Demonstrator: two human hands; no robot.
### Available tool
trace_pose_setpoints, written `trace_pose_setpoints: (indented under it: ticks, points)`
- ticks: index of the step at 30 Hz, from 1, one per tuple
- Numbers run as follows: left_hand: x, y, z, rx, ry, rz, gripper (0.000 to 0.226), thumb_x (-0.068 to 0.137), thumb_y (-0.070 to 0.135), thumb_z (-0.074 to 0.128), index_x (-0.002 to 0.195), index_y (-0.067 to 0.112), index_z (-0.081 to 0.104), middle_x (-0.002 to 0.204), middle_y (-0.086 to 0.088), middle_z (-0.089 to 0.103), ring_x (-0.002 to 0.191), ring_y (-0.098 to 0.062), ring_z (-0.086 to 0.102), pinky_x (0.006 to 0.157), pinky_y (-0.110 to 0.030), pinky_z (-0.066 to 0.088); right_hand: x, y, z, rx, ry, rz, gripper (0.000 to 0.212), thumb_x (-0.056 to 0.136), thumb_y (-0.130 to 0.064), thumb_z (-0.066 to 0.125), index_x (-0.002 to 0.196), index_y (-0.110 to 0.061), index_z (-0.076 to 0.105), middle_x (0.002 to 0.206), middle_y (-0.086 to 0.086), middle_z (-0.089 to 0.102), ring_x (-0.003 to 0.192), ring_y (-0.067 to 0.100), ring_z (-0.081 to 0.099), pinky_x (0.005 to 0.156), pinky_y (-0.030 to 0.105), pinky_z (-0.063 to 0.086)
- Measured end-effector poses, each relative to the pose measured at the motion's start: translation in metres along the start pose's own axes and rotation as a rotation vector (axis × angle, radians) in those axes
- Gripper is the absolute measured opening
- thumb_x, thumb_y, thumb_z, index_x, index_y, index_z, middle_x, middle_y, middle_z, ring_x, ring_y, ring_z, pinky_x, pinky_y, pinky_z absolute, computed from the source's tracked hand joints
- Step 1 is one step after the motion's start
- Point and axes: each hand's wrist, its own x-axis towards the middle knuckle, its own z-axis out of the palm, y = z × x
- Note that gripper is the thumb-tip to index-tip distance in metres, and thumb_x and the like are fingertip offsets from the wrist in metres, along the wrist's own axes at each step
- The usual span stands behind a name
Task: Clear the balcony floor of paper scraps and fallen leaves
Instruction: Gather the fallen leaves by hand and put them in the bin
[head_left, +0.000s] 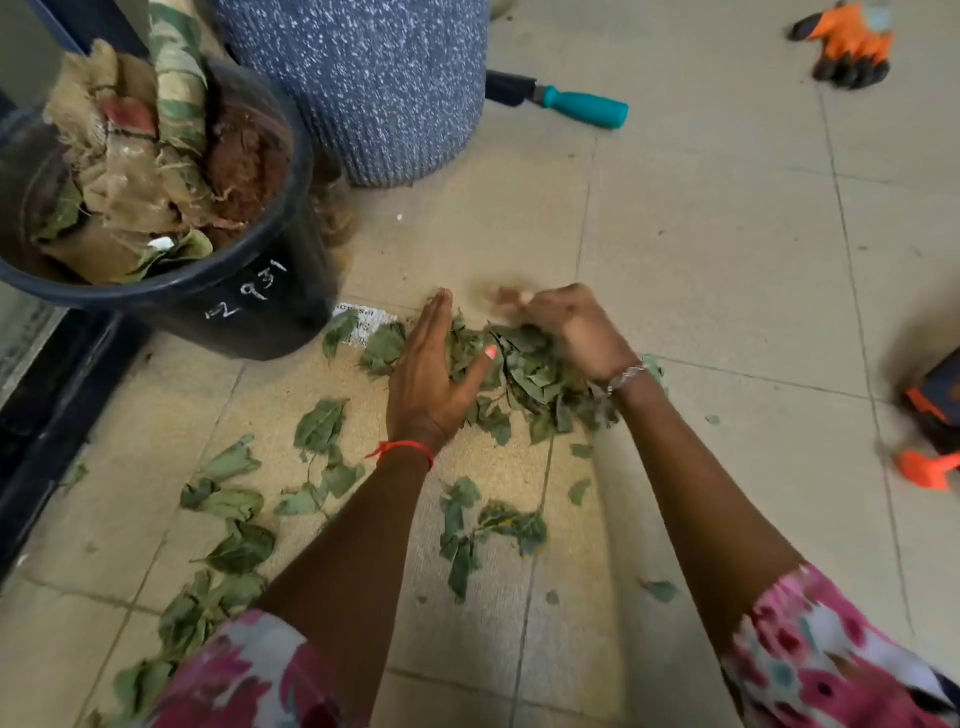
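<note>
A heap of green fallen leaves (524, 379) lies on the beige tiled balcony floor (727, 270). My left hand (434, 369) rests flat on edge against the heap's left side, fingers straight. My right hand (569, 325) sits on the heap's right side, fingers curled and blurred over the leaves. A printed paper scrap (361, 319) lies just left of the heap, partly under leaves. Loose leaves (234, 499) are scattered across the tiles towards me and to the left. A black bucket (249, 306) at the left holds burlap, leaves and brown debris.
A speckled blue planter (374, 88) stands behind the bucket. A teal-handled tool (582, 106) lies beside it. Orange and black gloves (852, 47) lie at the far right. An orange and black object (935, 431) is at the right edge. A dark door track (47, 415) runs along the left.
</note>
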Motion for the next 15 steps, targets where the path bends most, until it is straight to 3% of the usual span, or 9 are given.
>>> trace_pose_setpoints:
  ticks: [2,3,5,8,10,13,15]
  points:
    - [-0.001,-0.001,0.001,0.07,-0.014,0.02,0.087,0.077,0.065,0.031,0.149,0.017,0.026,0.155,-0.002,0.026,0.143,-0.015,0.023,0.114,-0.03,0.019,-0.024,0.003,-0.016,0.024,0.398,0.003,0.036,0.099,-0.019,0.041,0.099,0.005,0.068,0.109,0.028,0.064,0.092,0.03,0.065,0.072,0.03,0.047]
    - [0.0,-0.002,0.001,0.1,-0.016,0.031,0.085,0.077,0.064,0.03,0.148,0.017,0.028,0.155,-0.001,0.027,0.142,-0.015,0.024,0.113,-0.029,0.019,-0.036,0.01,-0.023,0.004,0.558,0.002,0.036,0.099,-0.022,0.041,0.106,0.001,0.068,0.115,0.023,0.063,0.102,0.025,0.062,0.08,0.026,0.047]
    - [0.002,-0.004,0.002,0.137,-0.025,0.044,0.083,0.077,0.062,0.029,0.147,0.017,0.031,0.154,-0.001,0.029,0.142,-0.015,0.024,0.114,-0.029,0.018,-0.059,0.028,-0.031,-0.069,0.703,0.107,0.041,0.099,-0.032,0.038,0.125,-0.006,0.057,0.134,0.013,0.053,0.127,0.02,0.047,0.102,0.019,0.036]
    - [0.003,-0.007,0.002,0.163,-0.033,0.062,0.081,0.078,0.061,0.03,0.145,0.018,0.035,0.153,0.0,0.031,0.142,-0.016,0.025,0.117,-0.034,0.02,-0.074,0.054,-0.018,-0.404,0.648,0.298,0.065,0.094,-0.05,0.021,0.145,-0.011,0.028,0.154,0.007,0.023,0.144,0.019,0.016,0.118,0.034,0.01]
    - [0.003,-0.007,0.003,0.167,-0.029,0.076,0.077,0.08,0.058,0.033,0.145,0.017,0.036,0.153,-0.001,0.033,0.142,-0.016,0.026,0.117,-0.035,0.02,-0.072,0.055,0.005,-0.604,0.559,0.26,0.068,0.091,-0.052,0.01,0.148,-0.015,0.019,0.157,0.002,0.012,0.145,0.015,0.007,0.119,0.033,0.003]
    - [0.003,-0.007,0.002,0.16,-0.023,0.081,0.07,0.083,0.051,0.039,0.143,0.015,0.039,0.152,-0.002,0.035,0.141,-0.017,0.028,0.117,-0.034,0.019,-0.07,0.036,0.04,-0.432,0.444,0.114,0.062,0.093,-0.054,0.012,0.145,-0.025,0.03,0.153,-0.001,0.027,0.142,0.015,0.021,0.117,0.038,0.019]
    - [0.002,-0.004,0.001,0.155,-0.027,0.085,0.072,0.082,0.053,0.038,0.143,0.015,0.04,0.151,-0.002,0.036,0.141,-0.016,0.028,0.118,-0.034,0.019,-0.079,0.026,0.05,-0.159,0.515,0.077,0.054,0.094,-0.053,0.021,0.139,-0.029,0.039,0.148,0.0,0.038,0.136,0.016,0.034,0.112,0.04,0.029]
